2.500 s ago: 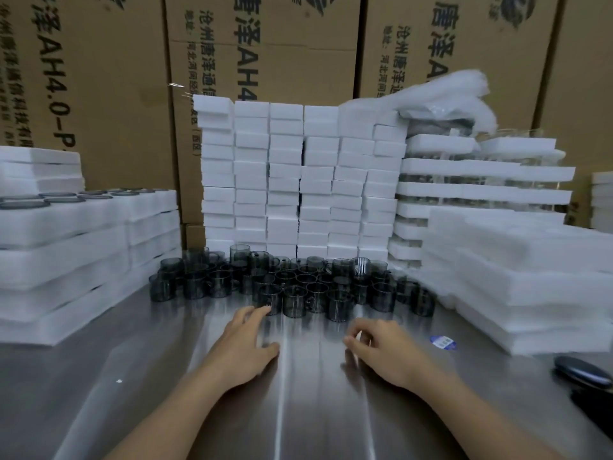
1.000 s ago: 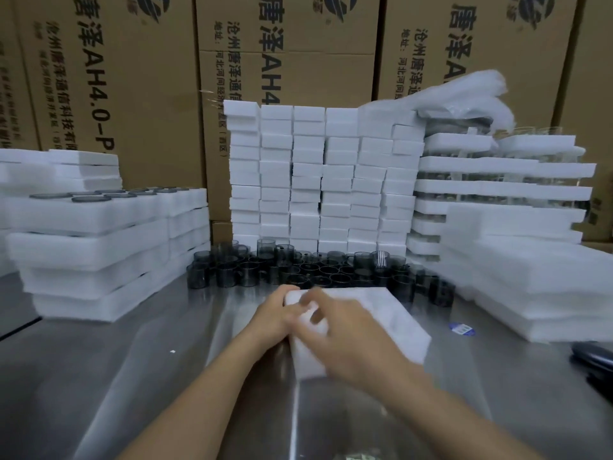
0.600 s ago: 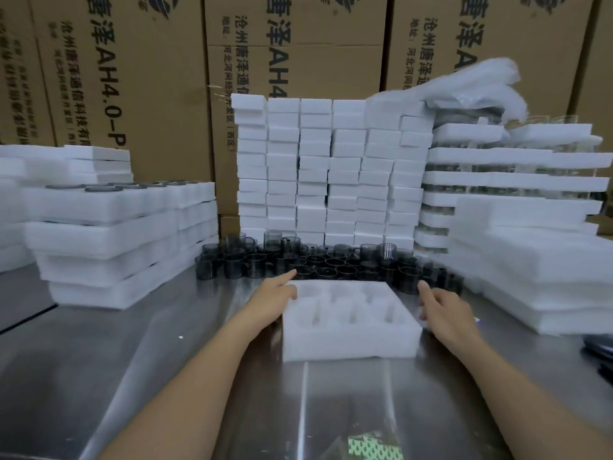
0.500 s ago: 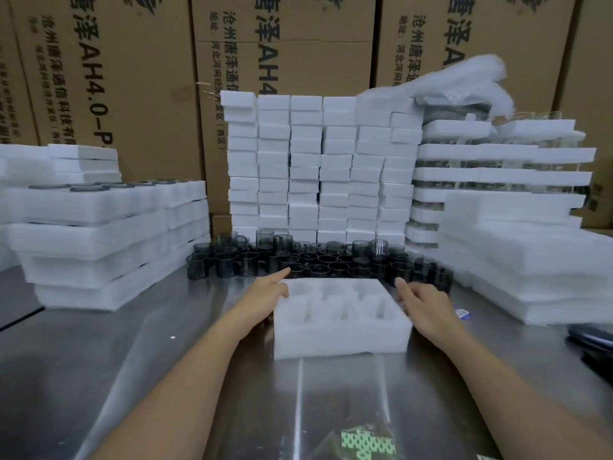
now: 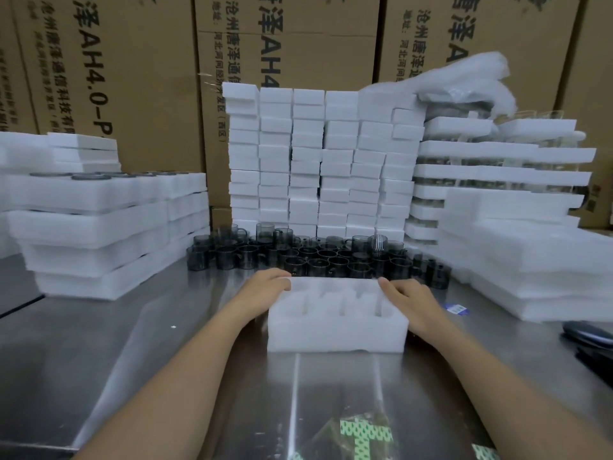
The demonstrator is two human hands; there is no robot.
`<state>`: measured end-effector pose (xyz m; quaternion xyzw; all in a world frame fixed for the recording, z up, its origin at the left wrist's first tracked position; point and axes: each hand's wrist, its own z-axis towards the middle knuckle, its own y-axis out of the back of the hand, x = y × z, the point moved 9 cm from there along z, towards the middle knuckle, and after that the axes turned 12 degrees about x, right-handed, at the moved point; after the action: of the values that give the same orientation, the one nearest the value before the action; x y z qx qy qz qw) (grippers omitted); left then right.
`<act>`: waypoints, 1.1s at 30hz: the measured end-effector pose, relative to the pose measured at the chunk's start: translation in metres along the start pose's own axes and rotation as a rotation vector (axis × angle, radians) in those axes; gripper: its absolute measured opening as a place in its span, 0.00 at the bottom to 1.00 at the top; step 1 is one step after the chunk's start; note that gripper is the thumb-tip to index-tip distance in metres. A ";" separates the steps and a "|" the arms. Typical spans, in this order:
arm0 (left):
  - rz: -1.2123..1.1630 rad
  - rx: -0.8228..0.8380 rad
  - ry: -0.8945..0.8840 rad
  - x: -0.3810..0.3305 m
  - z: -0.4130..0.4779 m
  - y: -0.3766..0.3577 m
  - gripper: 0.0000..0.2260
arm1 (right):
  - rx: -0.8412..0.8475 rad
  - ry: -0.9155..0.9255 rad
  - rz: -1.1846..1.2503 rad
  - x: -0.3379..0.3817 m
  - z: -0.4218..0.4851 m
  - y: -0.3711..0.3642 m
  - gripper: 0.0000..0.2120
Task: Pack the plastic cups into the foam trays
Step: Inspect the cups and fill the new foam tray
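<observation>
Steel surface (image 5: 132, 343), bare between the hands 2.5 s ago, now carries a white foam tray (image 5: 336, 332): the left hand (image 5: 265, 288) rests loose fingers on its far left corner, the right hand (image 5: 409, 302) lies relaxed against its right side, thumb on the rim. Stacked trays (image 5: 93, 224) at left show dark rims in the top layer; the centre tray's pockets hold nothing; smoky plastic cups (image 5: 318, 260) stand just behind it

Foam tray (image 5: 335, 330) on worktop (image 5: 132, 343), left hand (image 5: 265, 287) and right hand (image 5: 408, 300) flanking it. Cups (image 5: 318, 257) behind; foam blocks (image 5: 318, 161) behind those. Left tray stack (image 5: 99, 227), right tray stack (image 5: 530, 260) at the sides; cartons (image 5: 132, 78) rearmost.
</observation>
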<state>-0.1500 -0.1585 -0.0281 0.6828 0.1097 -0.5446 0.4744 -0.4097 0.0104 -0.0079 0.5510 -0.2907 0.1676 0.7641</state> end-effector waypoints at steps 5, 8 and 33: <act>-0.108 0.046 -0.025 -0.001 -0.002 -0.005 0.15 | 0.003 0.015 0.010 0.000 0.000 0.000 0.26; -0.099 0.056 -0.026 0.000 0.000 -0.004 0.14 | 0.018 0.003 0.019 -0.002 0.001 0.000 0.27; -0.379 0.139 0.062 0.007 0.026 -0.011 0.36 | 0.084 -0.067 0.175 -0.022 0.007 -0.008 0.16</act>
<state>-0.1713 -0.1749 -0.0390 0.6975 0.2132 -0.6091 0.3115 -0.4239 0.0020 -0.0263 0.5603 -0.3561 0.2271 0.7126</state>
